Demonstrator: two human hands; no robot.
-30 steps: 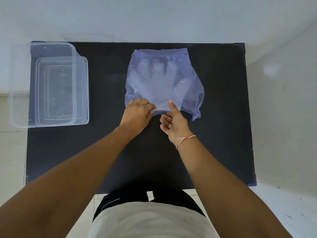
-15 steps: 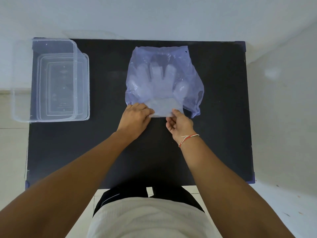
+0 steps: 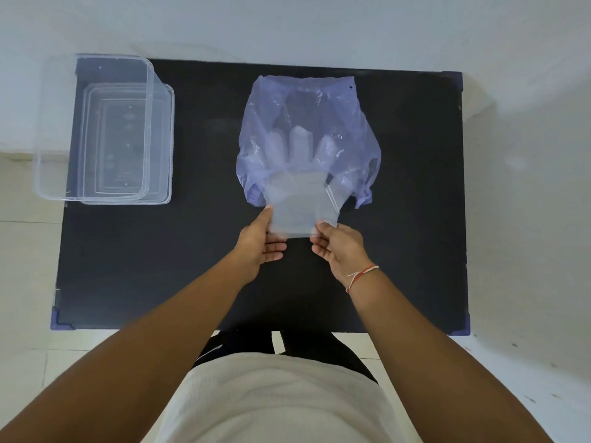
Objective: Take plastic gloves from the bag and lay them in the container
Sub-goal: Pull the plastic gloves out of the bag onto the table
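Note:
A thin bluish plastic bag (image 3: 307, 110) lies flat on the black table (image 3: 204, 257), its mouth toward me. Clear plastic gloves (image 3: 302, 206) stick halfway out of the mouth; their fingers still show through the bag. My left hand (image 3: 260, 244) pinches the cuff's left corner and my right hand (image 3: 340, 247) pinches its right corner, both just in front of the bag. A clear rectangular container (image 3: 96, 129) stands at the table's far left, apart from both hands.
A clear lid (image 3: 166, 145) lies under or beside the container at its right side. White walls border the table at the back and right. The table's front edge is close to my body.
Both hands have drawn back toward me with the glove cuffs, so the gloves have slid partly out of the bag. The bag has bunched up at its mouth.

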